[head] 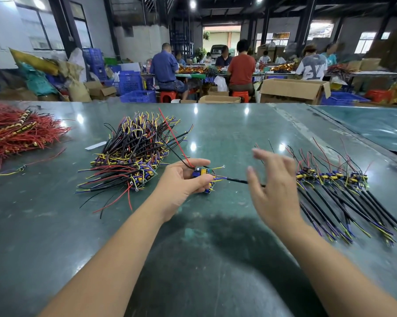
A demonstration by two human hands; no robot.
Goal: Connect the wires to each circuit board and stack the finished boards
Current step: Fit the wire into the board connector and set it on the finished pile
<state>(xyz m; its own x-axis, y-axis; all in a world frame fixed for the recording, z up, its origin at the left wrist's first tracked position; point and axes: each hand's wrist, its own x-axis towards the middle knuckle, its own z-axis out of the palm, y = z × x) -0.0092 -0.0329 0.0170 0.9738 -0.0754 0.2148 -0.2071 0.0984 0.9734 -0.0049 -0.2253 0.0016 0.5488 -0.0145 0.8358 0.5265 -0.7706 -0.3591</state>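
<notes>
My left hand (183,181) grips a small blue circuit board (204,178) with yellow parts, just above the green table (215,225). Red and black wires rise from the board to the upper left, and a thick black cable (237,180) runs from it to the right. My right hand (275,186) hovers open beside the board, fingers spread, holding nothing; the cable passes by its thumb. A big heap of boards with tangled wires (133,156) lies to the left. A row of boards with black cables (344,188) is laid out on the right.
A pile of red wires (19,131) sits at the table's far left, with a loose wire (16,170) near it. Beyond the table's far edge are cardboard boxes (293,90), blue crates (138,96) and several seated people at another bench.
</notes>
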